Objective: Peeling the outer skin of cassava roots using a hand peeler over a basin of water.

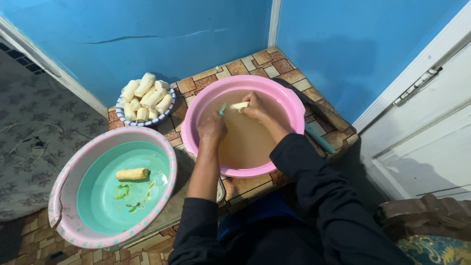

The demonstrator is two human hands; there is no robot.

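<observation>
A pink basin [290,100] of murky brown water stands in front of me. Over the water my right hand [257,107] grips a pale peeled root piece [240,105]. My left hand [213,128] is closed around a small teal-handled tool [223,109], whose tip meets the piece. To the left, a teal basin with a pink dotted rim [169,157] holds one peeled piece [132,173] and green scraps in shallow water. A blue-and-white bowl [128,121] behind it is piled with several peeled pieces [146,95].
Everything rests on a brick-patterned tiled floor [255,64] in a corner of blue walls. A teal stick [320,140] lies right of the pink basin. A white door [427,127] stands at right; patterned grey flooring [34,127] spreads at left.
</observation>
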